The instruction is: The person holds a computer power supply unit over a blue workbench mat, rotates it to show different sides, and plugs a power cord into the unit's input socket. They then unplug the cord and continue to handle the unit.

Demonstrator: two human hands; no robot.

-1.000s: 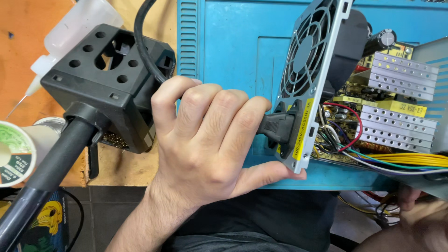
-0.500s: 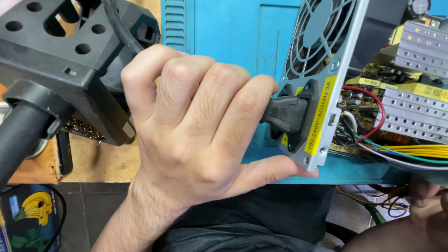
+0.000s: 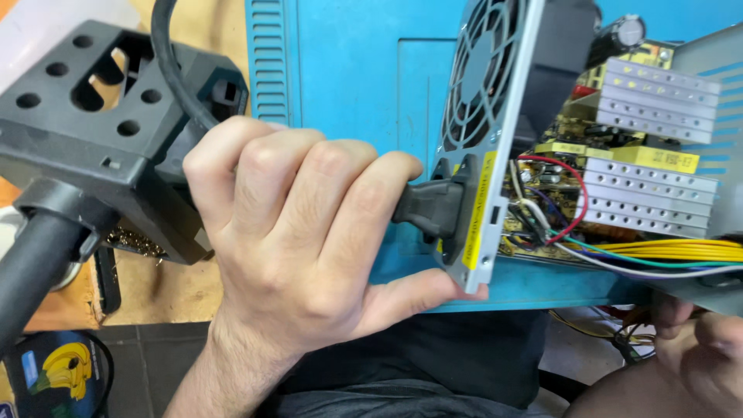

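Notably, the left hand [image 3: 302,240] was clamped around the black power plug [image 3: 429,207], which sat in the socket of the opened power supply unit [image 3: 495,155], just below its fan grille. The right hand [image 3: 696,356] lay below the unit's yellow wires [image 3: 673,249]; whether its grip was closed could not be told.

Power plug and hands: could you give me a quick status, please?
Left hand gripping black power plug, seated in power supply's rear panel. Right hand at lower right, mostly out of frame. Nothing blocking the plug.
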